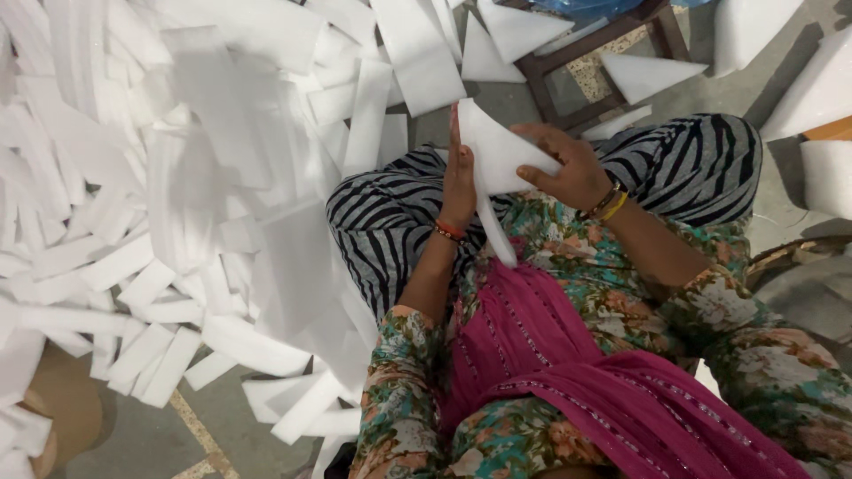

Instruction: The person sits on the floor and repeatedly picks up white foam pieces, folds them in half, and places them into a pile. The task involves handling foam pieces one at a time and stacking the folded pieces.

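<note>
I sit cross-legged on the floor in striped trousers. Both hands hold one white foam piece (493, 153) above my lap. My left hand (459, 177) presses flat, fingers straight, against its left side. My right hand (568, 165) grips it from the right with curled fingers. A narrow tail of the foam hangs down toward a pink scarf (568, 355) over my lap.
A large heap of white foam strips (177, 177) covers the floor to my left. A dark wooden stool frame (577, 71) stands ahead, with more foam pieces around it. Foam blocks (821, 98) lie at the right.
</note>
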